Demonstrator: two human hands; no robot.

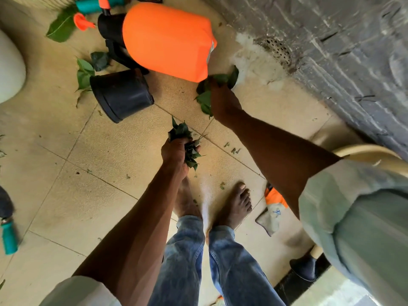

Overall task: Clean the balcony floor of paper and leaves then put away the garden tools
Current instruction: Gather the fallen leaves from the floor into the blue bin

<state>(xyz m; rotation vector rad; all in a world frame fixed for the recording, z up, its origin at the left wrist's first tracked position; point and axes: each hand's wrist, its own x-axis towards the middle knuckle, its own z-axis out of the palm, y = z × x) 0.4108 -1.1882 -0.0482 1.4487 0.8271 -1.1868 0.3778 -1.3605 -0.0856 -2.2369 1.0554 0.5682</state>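
left hand point(174, 151) clutching a bunch of leaves point(187, 149), right hand point(223, 100) grabbing more leaves point(205, 100) off the floor point(99, 151) beside the orange sprayer point(167, 40)

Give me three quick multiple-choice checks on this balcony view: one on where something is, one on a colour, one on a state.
1. Where does the black pot lie?
A. On its side on the floor, beside the sprayer
B. Upright against the wall
C. In the left hand

2. What colour is the sprayer tank?
A. Blue
B. Orange
C. White

3. What is the left hand doing?
A. Hanging open
B. Pressing flat on the floor
C. Holding a bunch of leaves

Answers:
1 A: the pot rests tipped over on the tiles, next to the tank.
2 B: the tank is bright orange.
3 C: its fingers curl round green leaves, while the right hand gathers more leaves near the tank.
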